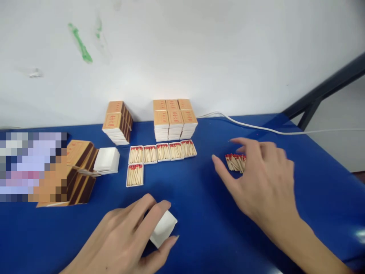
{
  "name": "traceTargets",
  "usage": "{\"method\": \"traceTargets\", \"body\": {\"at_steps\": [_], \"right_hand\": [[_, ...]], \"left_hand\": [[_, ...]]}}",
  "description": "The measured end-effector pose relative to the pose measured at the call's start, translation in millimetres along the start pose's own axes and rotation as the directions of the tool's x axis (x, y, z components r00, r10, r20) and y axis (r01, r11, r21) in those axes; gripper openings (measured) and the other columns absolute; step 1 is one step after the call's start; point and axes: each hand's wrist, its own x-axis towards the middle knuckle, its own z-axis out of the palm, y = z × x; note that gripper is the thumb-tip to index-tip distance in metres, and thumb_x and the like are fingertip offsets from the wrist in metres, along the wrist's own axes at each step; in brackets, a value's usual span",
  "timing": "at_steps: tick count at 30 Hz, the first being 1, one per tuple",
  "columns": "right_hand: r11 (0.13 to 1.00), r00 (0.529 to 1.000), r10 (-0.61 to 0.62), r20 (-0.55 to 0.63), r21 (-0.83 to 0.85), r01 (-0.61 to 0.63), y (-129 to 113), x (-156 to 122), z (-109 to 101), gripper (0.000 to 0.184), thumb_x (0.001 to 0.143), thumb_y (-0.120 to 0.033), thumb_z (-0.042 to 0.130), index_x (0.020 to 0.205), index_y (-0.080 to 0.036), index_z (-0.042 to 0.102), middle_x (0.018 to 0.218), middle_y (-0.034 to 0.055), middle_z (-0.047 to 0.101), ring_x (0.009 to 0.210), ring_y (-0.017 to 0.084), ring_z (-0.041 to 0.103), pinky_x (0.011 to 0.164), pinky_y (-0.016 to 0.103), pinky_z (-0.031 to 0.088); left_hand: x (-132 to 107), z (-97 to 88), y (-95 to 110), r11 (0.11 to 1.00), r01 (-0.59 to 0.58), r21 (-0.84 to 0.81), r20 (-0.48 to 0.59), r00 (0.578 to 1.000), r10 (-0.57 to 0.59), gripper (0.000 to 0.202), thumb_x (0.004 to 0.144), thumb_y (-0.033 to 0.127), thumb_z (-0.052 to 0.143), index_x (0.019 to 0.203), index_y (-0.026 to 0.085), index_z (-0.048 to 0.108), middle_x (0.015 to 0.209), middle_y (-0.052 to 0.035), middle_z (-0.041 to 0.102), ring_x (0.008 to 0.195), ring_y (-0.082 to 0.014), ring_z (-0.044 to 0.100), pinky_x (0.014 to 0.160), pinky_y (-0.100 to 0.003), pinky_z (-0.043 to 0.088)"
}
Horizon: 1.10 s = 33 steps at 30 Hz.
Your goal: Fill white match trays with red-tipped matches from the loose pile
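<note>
My left hand [125, 232] grips a white matchbox tray [164, 228] near the front of the table, thumb on one side and fingers on the other. My right hand [262, 175] hovers over a loose pile of red-tipped matches [235, 163], its thumb and fingers spread apart. Part of the pile is hidden behind the fingers. Between the hands and the wall stands a row of several filled matchbox trays [163, 152], with one more filled tray [135, 175] in front of the row's left end.
Stacked orange matchboxes stand by the wall, one group on the left [112, 121] and another in the middle [175, 118]. White trays [107, 160] are piled beside flattened orange sleeves [81, 152]. A blurred-out screen [28, 167] lies far left. A white cable [256, 127] runs along the back right.
</note>
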Motion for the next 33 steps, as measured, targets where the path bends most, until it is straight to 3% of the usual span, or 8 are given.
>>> {"method": "traceTargets", "body": {"at_steps": [1,3,7,12,16,21,28,33], "right_hand": [[0.994,0.997,0.077,-0.006,-0.078,-0.077,7.1,0.0,-1.1,0.084,0.110,-0.075,0.053,0.155,-0.006,0.067,0.137,0.0374,0.067,0.122,0.059,0.068,0.093,0.072,0.055],[0.967,0.971,0.232,0.053,-0.121,-0.224,20.4,-2.1,-1.0,0.106,0.108,-0.086,0.045,0.171,-0.001,0.052,0.162,0.0482,0.049,0.136,0.071,0.060,0.098,0.084,0.052],[0.939,0.917,0.342,0.204,-0.030,-0.344,33.9,-9.0,9.8,0.117,0.107,-0.093,0.038,0.178,0.000,0.042,0.172,0.0478,0.045,0.154,0.069,0.053,0.114,0.082,0.049],[0.938,0.921,0.343,0.187,-0.019,-0.346,23.5,-5.9,27.4,0.121,0.108,-0.093,0.028,0.177,0.006,0.042,0.173,0.0481,0.047,0.162,0.066,0.047,0.120,0.082,0.046],[0.954,0.937,0.298,0.179,-0.029,-0.298,15.3,-2.3,37.0,0.115,0.113,-0.086,0.028,0.174,0.010,0.044,0.173,0.0490,0.045,0.165,0.066,0.042,0.125,0.082,0.042],[0.977,0.961,0.213,0.176,-0.014,-0.213,17.9,-5.0,43.6,0.094,0.119,-0.068,0.023,0.172,0.006,0.046,0.176,0.0453,0.044,0.170,0.062,0.039,0.126,0.084,0.041],[0.998,0.975,0.018,0.222,0.056,-0.031,6.0,-13.4,39.0,0.084,0.122,-0.055,0.024,0.172,0.009,0.044,0.178,0.0434,0.044,0.174,0.055,0.036,0.135,0.077,0.036],[0.987,0.951,-0.123,0.284,0.132,0.089,-14.2,-30.0,29.2,0.073,0.123,-0.048,0.024,0.176,-0.003,0.047,0.180,0.0333,0.050,0.178,0.049,0.031,0.137,0.077,0.036]], "left_hand": [[-0.1,1.2,0.5,1.000,-0.002,0.019,-0.010,1.000,0.002,0.032,0.124,0.044,0.047,0.140,0.023,0.064,0.109,-0.0041,0.080,0.083,-0.0209,0.087,0.059,-0.033,0.064],[-0.1,2.2,0.7,0.999,-0.003,0.043,-0.025,1.000,0.004,0.032,0.124,0.044,0.047,0.140,0.023,0.064,0.110,-0.0043,0.082,0.079,-0.0197,0.086,0.059,-0.032,0.064],[-1.1,2.5,-1.0,0.999,-0.010,0.034,-0.019,1.000,0.011,0.031,0.123,0.042,0.050,0.140,0.021,0.065,0.109,-0.0042,0.082,0.075,-0.0187,0.085,0.061,-0.032,0.065],[-1.8,6.0,-4.4,0.999,-0.025,0.023,-0.033,0.999,0.026,0.031,0.123,0.041,0.049,0.141,0.021,0.065,0.109,-0.0062,0.083,0.077,-0.0214,0.086,0.058,-0.032,0.064],[-4.0,8.0,-5.2,0.999,-0.025,0.036,-0.041,0.999,0.026,0.031,0.122,0.042,0.050,0.140,0.021,0.065,0.107,-0.0055,0.082,0.079,-0.0225,0.087,0.057,-0.033,0.065],[-4.3,8.7,-5.3,0.999,-0.031,0.016,-0.044,0.999,0.032,0.030,0.122,0.041,0.050,0.140,0.022,0.065,0.103,-0.0036,0.080,0.079,-0.0213,0.087,0.055,-0.032,0.064],[-1.7,8.6,-5.2,0.999,-0.034,0.012,-0.019,0.999,0.034,0.030,0.121,0.042,0.052,0.138,0.021,0.066,0.099,-0.0024,0.077,0.074,-0.0216,0.085,0.054,-0.035,0.064],[-3.4,7.1,-5.4,1.000,-0.027,0.014,-0.011,1.000,0.027,0.030,0.121,0.042,0.052,0.139,0.022,0.066,0.101,-0.0026,0.078,0.076,-0.0206,0.085,0.058,-0.033,0.066]]}}
